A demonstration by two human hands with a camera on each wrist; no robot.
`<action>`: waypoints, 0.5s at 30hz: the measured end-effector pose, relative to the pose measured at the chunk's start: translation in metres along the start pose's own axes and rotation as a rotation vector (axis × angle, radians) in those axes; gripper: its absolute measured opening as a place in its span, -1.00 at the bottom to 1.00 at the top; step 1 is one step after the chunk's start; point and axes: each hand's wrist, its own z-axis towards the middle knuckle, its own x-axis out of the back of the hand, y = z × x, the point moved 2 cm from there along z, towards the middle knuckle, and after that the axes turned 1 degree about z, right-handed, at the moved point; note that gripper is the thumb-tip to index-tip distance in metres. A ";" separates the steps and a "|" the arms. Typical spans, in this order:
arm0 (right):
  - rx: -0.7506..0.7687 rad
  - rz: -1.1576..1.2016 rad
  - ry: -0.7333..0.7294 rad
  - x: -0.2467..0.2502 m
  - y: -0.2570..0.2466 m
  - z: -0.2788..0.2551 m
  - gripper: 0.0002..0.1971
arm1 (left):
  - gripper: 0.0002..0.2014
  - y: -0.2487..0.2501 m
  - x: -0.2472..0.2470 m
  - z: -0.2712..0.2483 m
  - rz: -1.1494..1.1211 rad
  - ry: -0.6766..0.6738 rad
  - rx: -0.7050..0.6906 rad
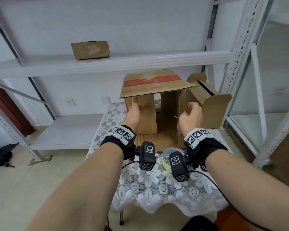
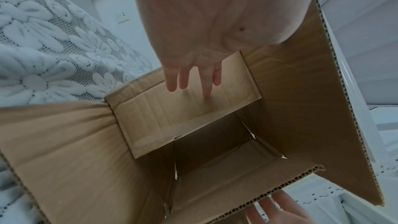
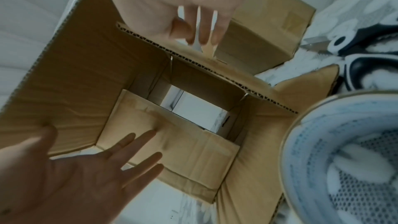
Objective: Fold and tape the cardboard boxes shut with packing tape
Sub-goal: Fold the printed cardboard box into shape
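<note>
Nearest, on the white floral lace tablecloth [image 1: 157, 185], a roll of clear packing tape with a pale yellow core [image 1: 166, 161] lies between the two wrists, just in front of the box.

Beyond it, a large brown corrugated cardboard box [image 1: 154, 80] lies on its side, open end toward the person, top flap with red print jutting out, bottom flap flat on the cloth.

Left hand [image 1: 135, 112]: fingers straight and spread, palm flat against the left side flap [image 2: 183, 115], which is folded partway across the opening.

Right hand [image 1: 191, 114]: fingers loosely extended at the right side flap [image 3: 206, 69]; whether they touch it, cannot tell. It holds nothing.

Just right of the big box, a smaller brown cardboard box [image 1: 212, 109], flaps open.

Farthest, a small closed brown carton [image 1: 90, 50] on a white metal shelf [image 1: 140, 62].
</note>
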 end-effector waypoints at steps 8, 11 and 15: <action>-0.107 0.291 -0.218 -0.028 -0.011 0.010 -0.66 | -0.06 0.018 0.003 -0.019 0.035 -0.043 -0.029; -0.177 0.330 -0.319 -0.037 -0.013 0.016 -0.24 | -0.19 0.015 0.004 -0.011 0.055 -0.038 -0.035; -0.287 0.533 -0.415 -0.043 -0.021 0.025 -0.38 | -0.28 0.009 0.008 -0.003 0.056 -0.045 -0.027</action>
